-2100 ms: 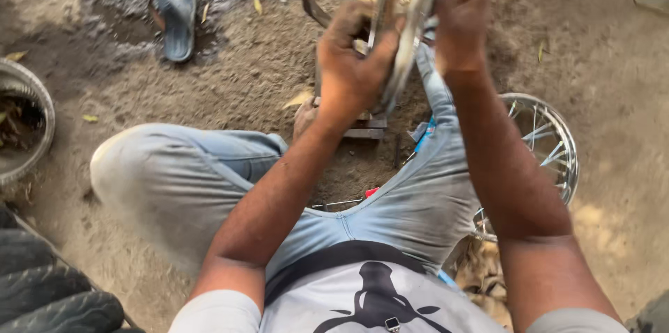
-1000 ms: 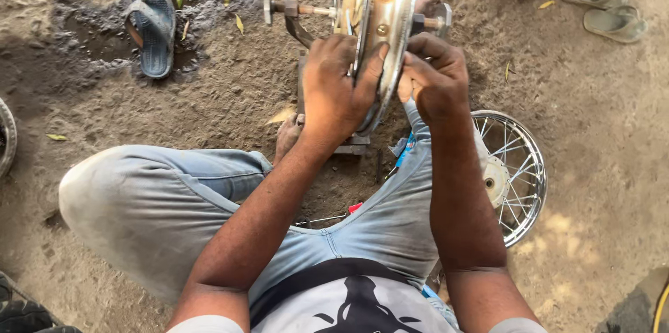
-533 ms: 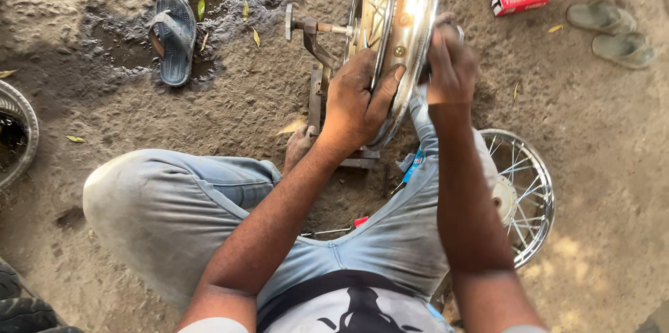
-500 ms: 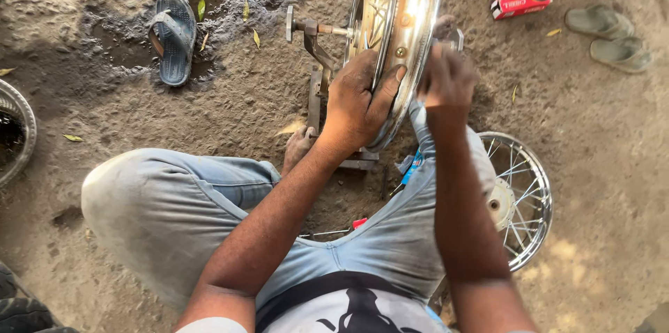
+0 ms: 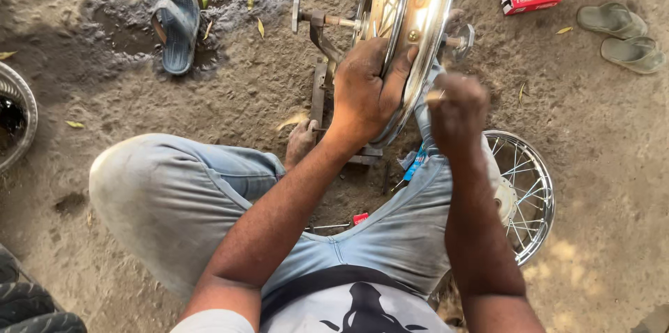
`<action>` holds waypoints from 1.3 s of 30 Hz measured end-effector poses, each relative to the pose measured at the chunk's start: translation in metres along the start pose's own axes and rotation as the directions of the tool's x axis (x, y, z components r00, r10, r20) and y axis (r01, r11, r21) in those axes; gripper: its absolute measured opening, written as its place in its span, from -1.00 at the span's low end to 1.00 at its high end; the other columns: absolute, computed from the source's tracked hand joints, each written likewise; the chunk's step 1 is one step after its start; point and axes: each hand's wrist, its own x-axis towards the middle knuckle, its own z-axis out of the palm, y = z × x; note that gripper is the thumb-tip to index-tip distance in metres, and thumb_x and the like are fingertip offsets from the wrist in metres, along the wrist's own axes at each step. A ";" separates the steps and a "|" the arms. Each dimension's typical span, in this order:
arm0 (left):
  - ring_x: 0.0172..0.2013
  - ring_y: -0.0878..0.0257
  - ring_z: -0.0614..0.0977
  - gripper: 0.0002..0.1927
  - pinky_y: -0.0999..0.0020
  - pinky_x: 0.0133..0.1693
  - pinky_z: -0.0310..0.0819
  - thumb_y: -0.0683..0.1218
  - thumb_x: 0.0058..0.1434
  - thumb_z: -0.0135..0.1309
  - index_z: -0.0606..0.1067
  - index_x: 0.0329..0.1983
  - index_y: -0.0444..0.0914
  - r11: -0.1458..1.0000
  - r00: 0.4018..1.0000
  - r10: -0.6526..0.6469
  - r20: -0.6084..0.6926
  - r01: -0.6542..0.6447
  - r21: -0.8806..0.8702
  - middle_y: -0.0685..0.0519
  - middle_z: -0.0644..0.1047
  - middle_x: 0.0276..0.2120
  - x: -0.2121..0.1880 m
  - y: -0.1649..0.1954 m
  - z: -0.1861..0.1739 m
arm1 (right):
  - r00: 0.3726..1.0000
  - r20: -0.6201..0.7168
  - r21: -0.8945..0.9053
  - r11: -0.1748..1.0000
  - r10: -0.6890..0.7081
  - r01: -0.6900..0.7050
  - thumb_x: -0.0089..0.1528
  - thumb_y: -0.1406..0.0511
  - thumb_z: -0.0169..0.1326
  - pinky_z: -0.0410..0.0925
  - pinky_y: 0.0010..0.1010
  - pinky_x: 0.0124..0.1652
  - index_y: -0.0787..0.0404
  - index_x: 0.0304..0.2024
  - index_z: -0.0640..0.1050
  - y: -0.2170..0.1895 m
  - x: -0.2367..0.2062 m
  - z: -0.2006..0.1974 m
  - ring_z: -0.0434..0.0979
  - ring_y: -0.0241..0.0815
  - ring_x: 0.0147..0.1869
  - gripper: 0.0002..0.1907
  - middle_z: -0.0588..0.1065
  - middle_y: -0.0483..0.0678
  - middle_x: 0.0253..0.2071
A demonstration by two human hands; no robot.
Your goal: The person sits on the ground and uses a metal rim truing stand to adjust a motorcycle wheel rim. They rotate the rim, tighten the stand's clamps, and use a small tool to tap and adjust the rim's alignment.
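The chrome wheel rim (image 5: 418,33) is mounted upright on the metal stand (image 5: 320,61). It is gripped by the left hand (image 5: 366,89), fingers curled over its edge. A small tool, hardly visible, is pinched in the closed right hand (image 5: 456,110) beside the rim. The work on the rim seems unfinished.

Spoked wheel rim (image 5: 425,19): shiny chrome, dusty, standing upright edge-on before you on a metal truing stand (image 5: 319,61), its axle horizontal, over bare dirt.

Left of the fingers (image 5: 390,75), a grey metal stand (image 5: 319,75) blocks passage; open dirt ground (image 5: 578,96) lies free right of them.
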 end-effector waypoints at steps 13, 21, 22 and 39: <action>-0.34 0.07 0.52 -0.77 0.17 -0.23 0.37 -0.01 0.38 0.13 0.61 -0.30 -0.25 0.996 0.997 -0.030 0.077 0.024 0.084 -0.04 0.54 -0.46 -0.002 -0.004 0.002 | 0.719 0.276 0.609 0.463 0.638 -0.644 0.50 0.29 -0.11 0.25 -0.44 -0.38 0.23 -0.43 0.48 -0.018 -0.050 0.025 0.38 -0.31 -0.46 -0.62 0.45 -0.12 -0.51; -0.21 0.04 0.59 -0.78 0.15 -0.10 0.46 -0.01 0.43 0.08 0.56 -0.14 -0.28 0.995 0.994 0.066 0.089 -0.058 -0.086 -0.06 0.56 -0.29 -0.004 -0.010 0.003 | 0.776 0.005 0.612 0.612 0.630 -0.501 0.55 0.18 -0.09 0.18 -0.48 -0.40 0.20 -0.35 0.50 0.055 0.031 0.053 0.29 -0.43 -0.41 -0.60 0.35 -0.22 -0.47; -0.23 0.04 0.58 -0.78 0.14 -0.12 0.46 -0.02 0.42 0.09 0.55 -0.16 -0.28 0.995 0.994 0.047 0.101 -0.038 -0.094 -0.06 0.55 -0.32 -0.003 -0.010 0.002 | 0.842 -0.010 0.518 0.723 0.539 -0.457 0.56 0.16 -0.11 0.21 -0.47 -0.41 0.18 -0.39 0.48 0.059 0.038 0.054 0.32 -0.42 -0.42 -0.57 0.38 -0.21 -0.47; -0.33 0.06 0.52 -0.76 0.19 -0.24 0.39 -0.06 0.44 0.07 0.55 -0.28 -0.30 1.000 0.997 0.024 0.076 -0.025 0.015 -0.04 0.53 -0.43 -0.006 -0.006 0.003 | 0.443 -0.057 0.743 0.334 0.895 -0.579 0.49 0.24 -0.02 0.13 -0.50 -0.48 0.23 -0.32 0.48 -0.046 -0.052 0.049 0.26 -0.42 -0.49 -0.70 0.37 -0.22 -0.49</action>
